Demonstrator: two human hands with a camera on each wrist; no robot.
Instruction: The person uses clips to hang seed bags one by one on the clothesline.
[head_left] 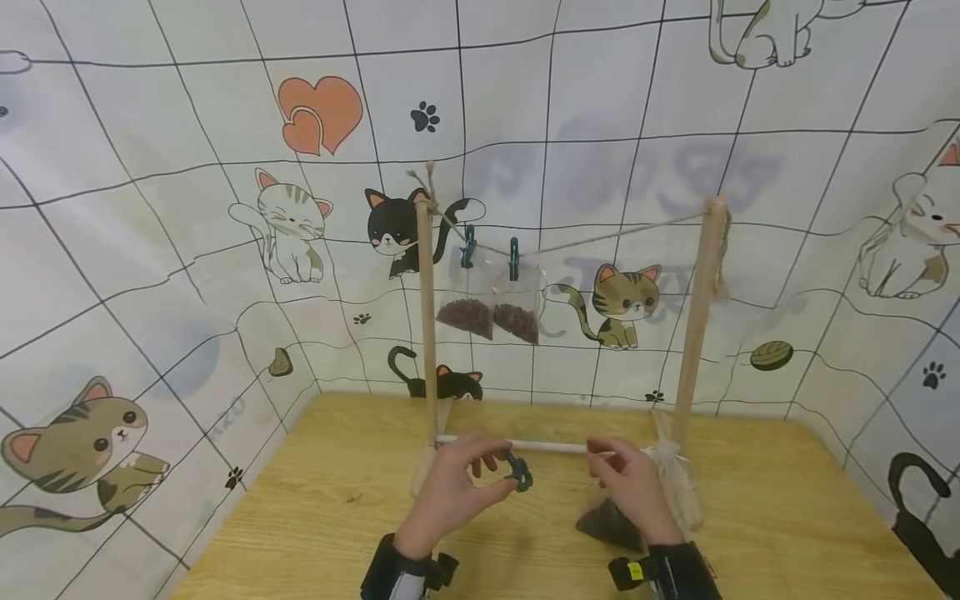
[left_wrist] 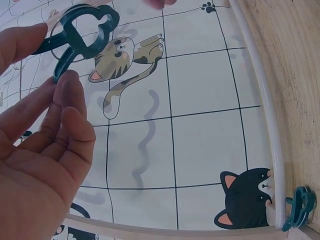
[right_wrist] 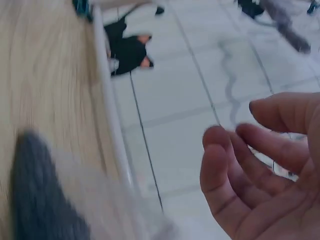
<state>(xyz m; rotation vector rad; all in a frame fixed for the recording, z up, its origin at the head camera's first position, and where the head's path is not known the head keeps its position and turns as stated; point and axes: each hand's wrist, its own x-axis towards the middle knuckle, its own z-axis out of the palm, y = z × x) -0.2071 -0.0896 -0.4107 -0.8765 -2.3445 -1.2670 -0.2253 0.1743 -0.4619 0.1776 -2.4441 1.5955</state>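
My left hand [head_left: 465, 479] pinches a dark green clothes peg [head_left: 519, 472] by its handles between thumb and fingers; the left wrist view shows the peg [left_wrist: 82, 37] from the side, its rounded jaws pointing away from the hand. To the right, my right hand [head_left: 633, 483] has loosely bent fingers, and in the right wrist view a gap shows between thumb and fingertips [right_wrist: 216, 136]. Below that hand sits a clear bag of dark contents [head_left: 609, 525] on the table. Two clear bags of reddish-brown bits [head_left: 467, 317] hang from a twine line [head_left: 622, 232] by green pegs [head_left: 513, 258].
Two wooden posts [head_left: 426, 333] hold the twine, joined low down by a white rod [head_left: 551, 447]. Another green peg [left_wrist: 300, 207] is by the rod's left end. Whitish plastic [head_left: 671, 471] gathers at the right post's foot. A black curved object [head_left: 918, 508] stands far right.
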